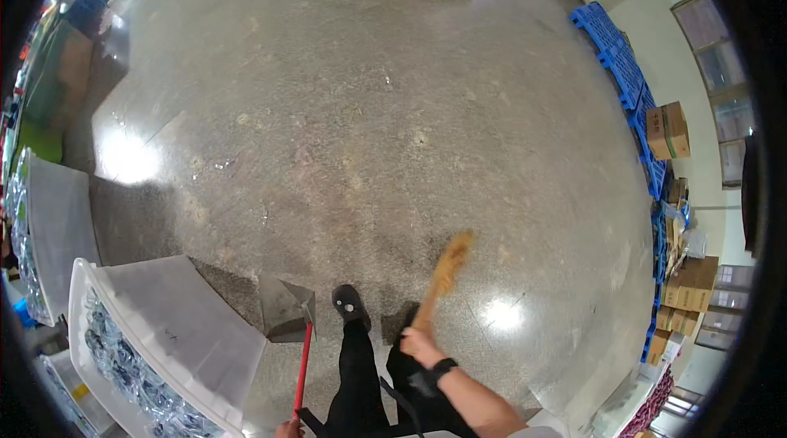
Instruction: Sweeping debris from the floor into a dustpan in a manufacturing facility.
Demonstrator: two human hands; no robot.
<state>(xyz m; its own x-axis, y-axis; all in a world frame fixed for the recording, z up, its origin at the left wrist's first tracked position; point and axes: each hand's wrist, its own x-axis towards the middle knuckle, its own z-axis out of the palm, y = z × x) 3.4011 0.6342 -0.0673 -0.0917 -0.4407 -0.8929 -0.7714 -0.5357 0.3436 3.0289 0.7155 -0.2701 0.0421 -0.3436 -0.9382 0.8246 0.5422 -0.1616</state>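
Note:
My left hand [288,429], partly cut off by the lower edge, is closed around the red handle of a long-handled dustpan [283,307]. Its grey metal pan rests on the floor to the left of my dark shoe [348,302]. In my right hand [420,345] is the lower end of a yellowish-brown broom [445,272], slightly smeared by motion. The broom points forward and to the right over the floor, its bristly tip away from me. Whether the tip touches the floor I cannot tell.
A large white bin [168,327] full of clear-wrapped items stands close on my left, with another white bin [59,216] behind it. Blue pallets [620,65] and cardboard boxes [691,284] line the right wall. Small bright scraps [224,165] lie on the grey floor [369,110].

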